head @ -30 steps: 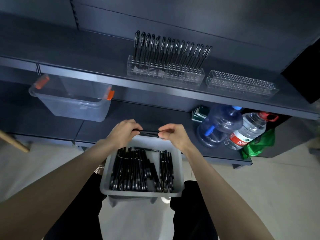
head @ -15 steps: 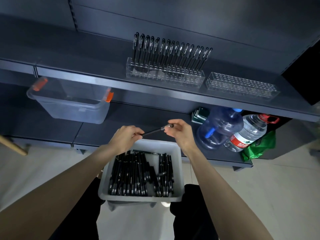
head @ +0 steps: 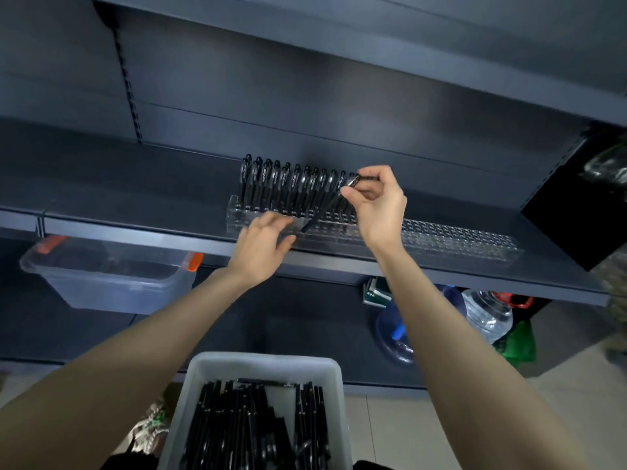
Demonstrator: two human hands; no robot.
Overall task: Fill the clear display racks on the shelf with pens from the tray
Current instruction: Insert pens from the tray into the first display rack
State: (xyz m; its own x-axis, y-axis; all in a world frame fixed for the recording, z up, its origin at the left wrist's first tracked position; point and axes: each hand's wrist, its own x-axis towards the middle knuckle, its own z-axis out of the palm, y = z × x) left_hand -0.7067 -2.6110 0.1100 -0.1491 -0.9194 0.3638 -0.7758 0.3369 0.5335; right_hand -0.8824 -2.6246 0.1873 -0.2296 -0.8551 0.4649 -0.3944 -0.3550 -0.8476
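Note:
A grey tray [head: 264, 362] full of black pens sits at the bottom centre, on my lap. On the dark shelf [head: 135, 228] a clear display rack [head: 237, 218] holds a back row of upright black pens [head: 288, 184]. A second clear rack [head: 475, 244] to its right holds no pens. My right hand [head: 378, 205] pinches a black pen [head: 327, 206] near its cap, tip slanting down toward the left rack's front rows. My left hand [head: 263, 242] hovers, fingers apart, at the rack's front edge, just left of the pen tip.
A clear storage bin with orange latches [head: 112, 279] sits on the lower shelf at left. Two large water bottles [head: 488, 317], a green bag [head: 517, 344] and small boxes [head: 375, 291] stand under the shelf at right. A black panel [head: 583, 205] borders the shelf's right end.
Both hands rose from above the tray up to the shelf. My left hand let go of the pen; my right hand carried it to the left rack. The view tilted upward.

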